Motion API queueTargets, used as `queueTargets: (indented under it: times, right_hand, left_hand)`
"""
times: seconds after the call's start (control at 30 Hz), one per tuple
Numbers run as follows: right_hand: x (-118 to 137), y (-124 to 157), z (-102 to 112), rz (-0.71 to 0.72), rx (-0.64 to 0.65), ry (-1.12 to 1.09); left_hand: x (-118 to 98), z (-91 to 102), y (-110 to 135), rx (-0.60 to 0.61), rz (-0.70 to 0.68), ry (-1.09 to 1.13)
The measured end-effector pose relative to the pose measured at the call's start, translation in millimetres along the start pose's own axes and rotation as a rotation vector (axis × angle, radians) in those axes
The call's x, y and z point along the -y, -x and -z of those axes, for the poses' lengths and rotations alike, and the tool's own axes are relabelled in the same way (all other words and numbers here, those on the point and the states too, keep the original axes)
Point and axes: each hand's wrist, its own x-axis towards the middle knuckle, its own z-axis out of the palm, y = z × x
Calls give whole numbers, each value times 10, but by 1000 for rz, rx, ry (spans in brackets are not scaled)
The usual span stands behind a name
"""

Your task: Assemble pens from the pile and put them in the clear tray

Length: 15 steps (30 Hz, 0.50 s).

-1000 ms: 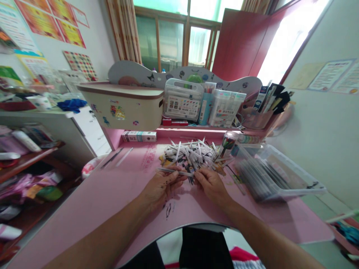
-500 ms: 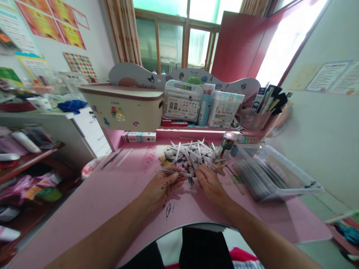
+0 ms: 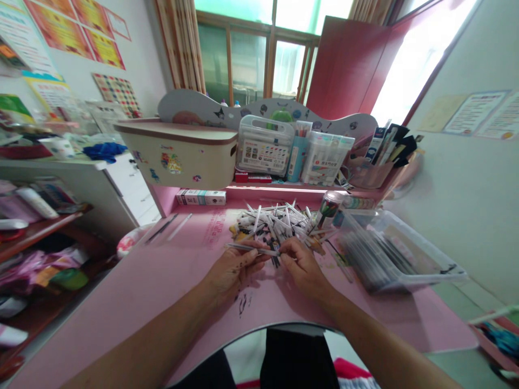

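My left hand [image 3: 233, 270] is closed around a slim whitish pen [image 3: 265, 252], which lies nearly level above the pink desk [image 3: 170, 292]. Dark specks mark the skin of this hand. Close by, my right hand [image 3: 302, 266] has its thumb and fingers pinched at the pen's right end; what exactly sits between those fingertips is too small to make out. Just beyond both hands spreads a heap of white and dark pen parts [image 3: 279, 219]. Some dark pieces poke out between the hands.
At right stands a clear plastic bin [image 3: 430, 278] holding dark, slender items. A printed can [image 3: 329, 209] is beside the heap. Two thin sticks [image 3: 179, 227] lie at left. Along the shelf are a lidded cream box [image 3: 190, 162], marker cases [image 3: 263, 148] and a pen holder [image 3: 367, 174].
My right hand's fingers have shifted slightly at the pen's right end, the thumb now bent closer to it. My left hand keeps the pen in nearly the same place.
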Motion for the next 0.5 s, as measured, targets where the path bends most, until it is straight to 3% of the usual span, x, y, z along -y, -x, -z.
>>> queueTargets:
  times: [0.37,0.5]
  right_hand:
    - [-19,9,-6,11,10,1]
    - [-23,-2,9,-28,77,-2]
  left_hand:
    - [22,-9,-11,-11,11,-17]
    - [21,-13,-10,-14,24,-41]
